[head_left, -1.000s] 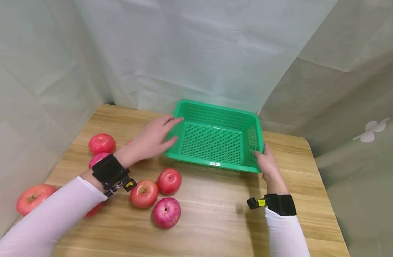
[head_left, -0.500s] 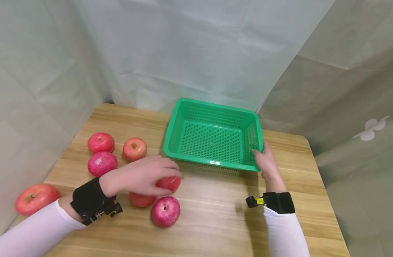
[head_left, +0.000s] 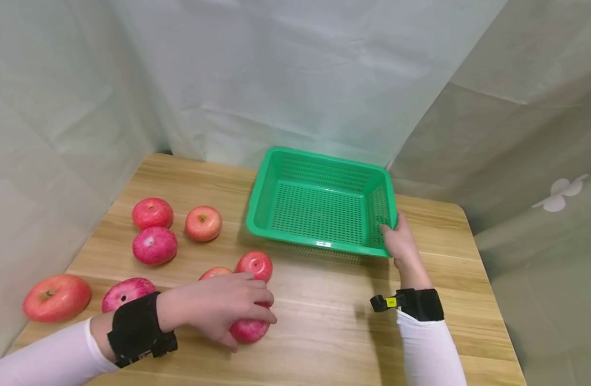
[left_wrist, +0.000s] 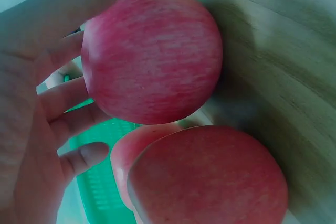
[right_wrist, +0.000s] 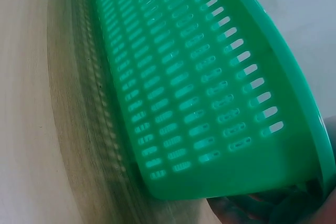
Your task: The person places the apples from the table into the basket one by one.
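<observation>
Apple (head_left: pixel 249 331), lower centre of the head view, sits within the curled, part-spread fingers of a left hand (head_left: pixel 223 303), while a right hand (head_left: pixel 400 244) grips a green basket (head_left: pixel 317 214) at its right end. Left wrist view: thumb and fingers flank it, upper centre; grasping seems the step, lifting likely needing a firmer hold. Right wrist view: fingers, lower right, are mostly hidden.

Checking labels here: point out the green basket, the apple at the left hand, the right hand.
Green basket (head_left: pixel 295 239), head view: near rim.
Apple (left_wrist: pixel 153 56) at left hand (left_wrist: pixel 21 108), left wrist view: facing side.
Right hand (head_left: pixel 399 241), head view: thumb base.
</observation>
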Demonstrator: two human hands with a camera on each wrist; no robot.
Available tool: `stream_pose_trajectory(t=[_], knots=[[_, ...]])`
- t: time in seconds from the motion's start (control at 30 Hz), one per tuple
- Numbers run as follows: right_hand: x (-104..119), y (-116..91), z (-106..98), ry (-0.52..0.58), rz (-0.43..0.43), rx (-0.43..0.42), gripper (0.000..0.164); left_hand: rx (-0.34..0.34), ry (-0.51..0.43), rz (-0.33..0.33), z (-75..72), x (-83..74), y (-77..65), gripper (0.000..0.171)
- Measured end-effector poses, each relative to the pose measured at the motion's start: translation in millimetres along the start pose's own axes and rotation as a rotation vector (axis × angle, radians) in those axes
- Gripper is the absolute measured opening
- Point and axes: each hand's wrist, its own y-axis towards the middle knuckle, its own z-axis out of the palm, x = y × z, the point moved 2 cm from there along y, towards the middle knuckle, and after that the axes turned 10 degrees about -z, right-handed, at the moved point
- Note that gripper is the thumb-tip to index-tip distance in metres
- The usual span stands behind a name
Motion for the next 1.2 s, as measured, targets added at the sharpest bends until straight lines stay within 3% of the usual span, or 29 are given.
stream_pose_trajectory(t=[0.5, 0.8, 1.2], knots=[[-1, 0, 0, 0.002, 0.006, 0.002, 0.066, 0.055, 0.048, 0.007, 17.0, 2.1, 1.8, 0.081], [-2, 0, 1, -0.002, -0.001, -0.003, 0.066, 0.066, -0.027, -0.012, 20.6, 2.4, 1.4, 0.08], [-4, 1, 0, 0.02, -0.009, 0.015, 0.062, 0.073, -0.049, -0.051, 24.4, 4.2, -1.6, 0.078]])
